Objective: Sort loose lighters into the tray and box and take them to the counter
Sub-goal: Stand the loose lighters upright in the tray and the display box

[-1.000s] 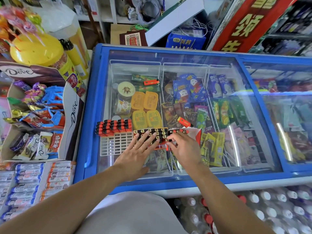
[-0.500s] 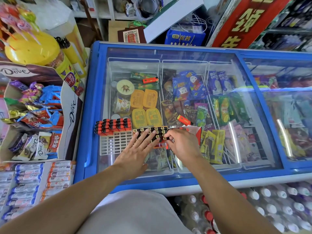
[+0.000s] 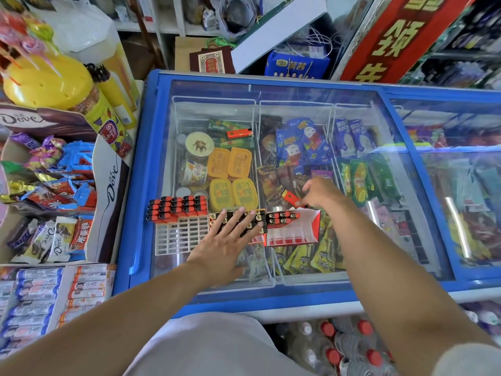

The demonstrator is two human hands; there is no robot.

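While a person leans over a shop freezer [image 3: 141,169], their left hand [image 3: 226,240] lies flat, fingers spread, on a row of dark lighters [image 3: 257,218] in a red box [image 3: 311,232]. Their right hand [image 3: 322,194] pinches one orange lighter [image 3: 291,198] just above the box. A white tray [image 3: 176,237] of lighters sits beside it on the glass lid.

Bare forearms [image 3: 113,321], pale grey clothing [image 3: 211,348].
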